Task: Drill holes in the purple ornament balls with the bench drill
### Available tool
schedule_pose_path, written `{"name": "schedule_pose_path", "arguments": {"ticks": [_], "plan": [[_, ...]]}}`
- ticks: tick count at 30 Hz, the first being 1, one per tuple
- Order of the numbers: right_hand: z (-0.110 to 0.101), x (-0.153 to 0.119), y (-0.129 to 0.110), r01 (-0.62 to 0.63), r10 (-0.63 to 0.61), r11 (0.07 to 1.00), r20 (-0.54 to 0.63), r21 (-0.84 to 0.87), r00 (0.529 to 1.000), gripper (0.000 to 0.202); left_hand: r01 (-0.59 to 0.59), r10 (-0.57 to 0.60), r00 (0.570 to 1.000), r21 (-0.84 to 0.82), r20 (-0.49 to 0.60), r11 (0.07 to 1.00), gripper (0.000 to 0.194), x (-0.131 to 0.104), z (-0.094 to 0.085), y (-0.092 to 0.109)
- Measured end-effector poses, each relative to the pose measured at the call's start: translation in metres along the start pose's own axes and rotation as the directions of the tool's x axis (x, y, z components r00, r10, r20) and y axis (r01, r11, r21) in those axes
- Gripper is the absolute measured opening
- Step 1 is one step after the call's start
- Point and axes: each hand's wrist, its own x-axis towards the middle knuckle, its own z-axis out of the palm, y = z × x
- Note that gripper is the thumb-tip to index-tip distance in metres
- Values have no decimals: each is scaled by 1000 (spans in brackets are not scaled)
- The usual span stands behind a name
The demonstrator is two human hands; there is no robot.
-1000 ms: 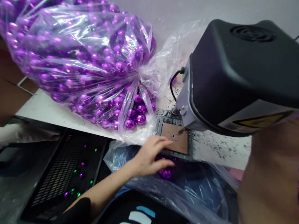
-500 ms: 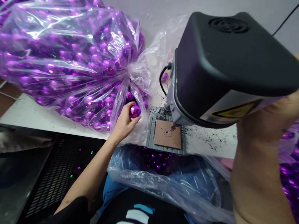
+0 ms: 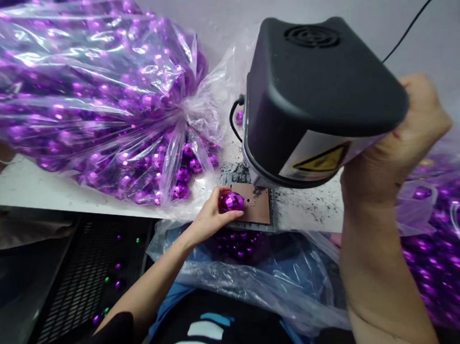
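My left hand (image 3: 210,215) is closed round a shiny purple faceted ball (image 3: 234,202), with the thumb below it. The ball is over the left part of a square brown plate (image 3: 261,209) that has a small hole in it. Above the plate stands a black machine head (image 3: 316,89) with a yellow warning triangle on its front. At the far right side of this head, my right hand (image 3: 399,135) is closed in a grip. The housing hides its fingertips and whatever they hold.
A big clear bag (image 3: 86,96) of purple balls fills the left of the white table (image 3: 38,186), several loose balls by its mouth. Another purple heap (image 3: 439,257) is at the right. An open plastic bag (image 3: 277,289) with balls lies across my lap. Dark shavings surround the plate.
My left hand has carried the purple ball from the bag's mouth rightward to the brown plate. My right hand remains beside the machine head. The whole view has shifted slightly.
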Motion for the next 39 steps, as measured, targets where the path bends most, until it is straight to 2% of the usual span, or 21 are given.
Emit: {"name": "schedule_pose_path", "arguments": {"ticks": [2,5,9,12,19,24,31,35,39], "plan": [[-1,0,-1,-16,16,1000,8,-8,1000,46,-24,22,1000,153,15,988,55,4,2,4],[0,0,-2,-12,12,1000,11,-7,1000,54,-130,113,991,326,73,936,48,11,3,10],[1,0,-2,-12,12,1000,2,-5,1000,59,-278,247,961,443,126,852,46,20,8,11],[1,0,-1,-3,3,1000,7,3,1000,58,-346,329,936,504,126,791,46,26,16,7],[-1,0,-2,-33,33,999,13,3,999,48,-272,367,930,667,-2,693,45,32,36,3],[-1,-1,-4,-36,35,999,31,26,999,39,-256,360,932,642,-34,723,40,35,35,5],[1,-1,-2,-11,11,999,-5,38,1000,39,-252,281,960,410,-9,876,40,45,21,1],[0,-1,-2,0,-1,999,9,36,1000,43,-311,303,950,353,80,882,37,48,13,-2],[-1,-1,-3,4,-4,1000,11,7,1000,49,-371,316,928,413,197,832,37,50,7,4]]}}
